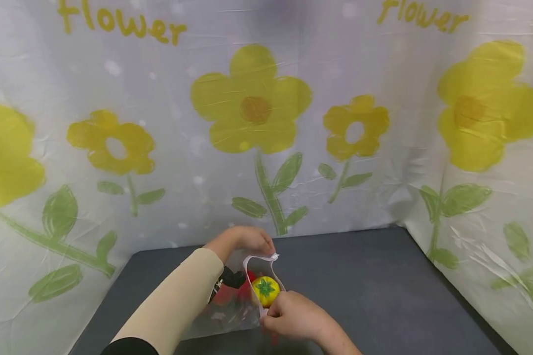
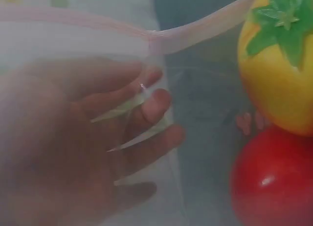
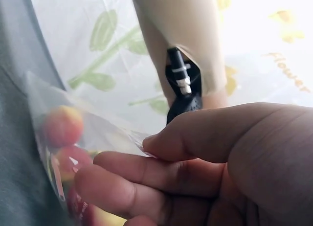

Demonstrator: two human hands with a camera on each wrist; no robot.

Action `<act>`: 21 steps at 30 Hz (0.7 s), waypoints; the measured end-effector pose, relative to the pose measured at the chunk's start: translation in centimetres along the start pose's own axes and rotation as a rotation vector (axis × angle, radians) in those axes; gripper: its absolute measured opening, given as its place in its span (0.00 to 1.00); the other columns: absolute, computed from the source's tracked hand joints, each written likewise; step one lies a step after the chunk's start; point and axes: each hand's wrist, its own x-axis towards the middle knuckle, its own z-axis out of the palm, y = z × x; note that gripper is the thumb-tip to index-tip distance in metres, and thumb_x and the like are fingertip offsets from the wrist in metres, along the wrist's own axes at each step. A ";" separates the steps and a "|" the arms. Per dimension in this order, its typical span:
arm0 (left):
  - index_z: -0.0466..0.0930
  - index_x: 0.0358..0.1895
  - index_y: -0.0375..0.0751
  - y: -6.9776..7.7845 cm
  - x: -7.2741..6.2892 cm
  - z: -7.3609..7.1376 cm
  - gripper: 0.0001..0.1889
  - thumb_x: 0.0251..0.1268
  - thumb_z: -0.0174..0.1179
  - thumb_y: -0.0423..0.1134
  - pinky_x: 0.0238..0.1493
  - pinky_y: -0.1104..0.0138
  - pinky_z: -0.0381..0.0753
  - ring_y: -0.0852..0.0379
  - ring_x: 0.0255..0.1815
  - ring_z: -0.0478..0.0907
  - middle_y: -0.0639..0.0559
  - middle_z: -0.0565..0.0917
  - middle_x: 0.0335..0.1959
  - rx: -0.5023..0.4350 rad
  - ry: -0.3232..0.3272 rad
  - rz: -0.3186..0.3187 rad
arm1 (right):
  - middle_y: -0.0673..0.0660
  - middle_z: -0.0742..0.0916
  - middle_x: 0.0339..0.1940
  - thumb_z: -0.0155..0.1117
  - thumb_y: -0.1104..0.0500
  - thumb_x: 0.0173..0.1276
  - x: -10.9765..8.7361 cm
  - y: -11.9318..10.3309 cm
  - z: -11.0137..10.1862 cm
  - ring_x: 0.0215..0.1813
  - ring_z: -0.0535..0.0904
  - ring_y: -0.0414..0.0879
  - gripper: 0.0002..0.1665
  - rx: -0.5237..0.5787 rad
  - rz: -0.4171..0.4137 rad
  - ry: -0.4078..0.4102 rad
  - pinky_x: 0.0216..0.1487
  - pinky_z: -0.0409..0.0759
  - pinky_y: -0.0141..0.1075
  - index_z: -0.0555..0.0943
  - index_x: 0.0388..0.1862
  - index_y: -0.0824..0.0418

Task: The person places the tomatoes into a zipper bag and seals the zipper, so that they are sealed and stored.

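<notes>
A clear zip bag [image 1: 231, 318] with a pale pink-white rim lies between the hands, its mouth open toward the right. In the mouth sits a yellow toy fruit [image 1: 265, 291] with a green leafy top; a red round fruit [image 2: 274, 179] lies against it. Red-and-yellow fruits [image 3: 64, 125] show through the film in the right wrist view. My left hand [image 1: 250, 240] grips the far corner of the rim; its fingers [image 2: 151, 106] are seen through the hazy film. On the near side, my right hand [image 1: 299, 315] pinches the rim between thumb and index finger.
The dark grey table [image 1: 351, 276] extends around the bag. A white curtain [image 1: 169, 197] painted with yellow flowers stands behind it and along both sides. A black wrist device [image 3: 185, 84] sits at the left beige sleeve [image 1: 173, 296].
</notes>
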 end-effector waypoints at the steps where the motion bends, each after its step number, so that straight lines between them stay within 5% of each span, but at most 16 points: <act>1: 0.84 0.52 0.34 -0.1 -0.3 -0.3 0.12 0.76 0.54 0.34 0.42 0.70 0.72 0.63 0.38 0.73 0.54 0.82 0.41 -0.016 0.026 0.012 | 0.41 0.82 0.13 0.63 0.53 0.73 0.0 -0.1 -0.3 0.11 0.57 0.34 0.22 0.004 -0.007 -0.001 0.16 0.54 0.29 0.88 0.18 0.57; 7: 0.84 0.46 0.35 -0.3 -2.4 -1.9 0.09 0.75 0.57 0.37 0.41 0.66 0.71 0.58 0.38 0.71 0.53 0.81 0.38 -0.171 0.271 0.119 | 0.44 0.85 0.19 0.59 0.52 0.77 -1.6 -0.3 -3.8 0.14 0.64 0.36 0.20 -0.043 -0.031 0.081 0.18 0.62 0.30 0.87 0.24 0.51; 15: 0.85 0.43 0.36 -0.6 -6.9 -3.2 0.09 0.75 0.60 0.40 0.50 0.57 0.77 0.50 0.43 0.79 0.50 0.83 0.39 -0.246 0.593 0.212 | 0.42 0.85 0.28 0.62 0.48 0.76 -4.7 -1.2 -11.2 0.23 0.73 0.39 0.13 -0.312 0.007 0.276 0.27 0.74 0.37 0.90 0.36 0.49; 17: 0.83 0.42 0.36 -0.5 -8.8 -3.1 0.08 0.75 0.60 0.38 0.49 0.56 0.79 0.42 0.44 0.80 0.48 0.83 0.38 -0.280 0.645 0.240 | 0.43 0.87 0.31 0.65 0.51 0.74 -5.1 -1.8 -13.2 0.26 0.76 0.38 0.09 -0.398 0.009 0.317 0.29 0.75 0.38 0.91 0.42 0.51; 21: 0.80 0.38 0.36 -0.5 -12.5 -2.1 0.06 0.73 0.60 0.35 0.43 0.58 0.80 0.44 0.37 0.79 0.48 0.81 0.32 -0.212 0.671 0.294 | 0.43 0.86 0.32 0.68 0.55 0.71 -5.8 -2.3 -16.7 0.28 0.76 0.37 0.07 -0.567 -0.015 0.359 0.29 0.74 0.37 0.91 0.42 0.53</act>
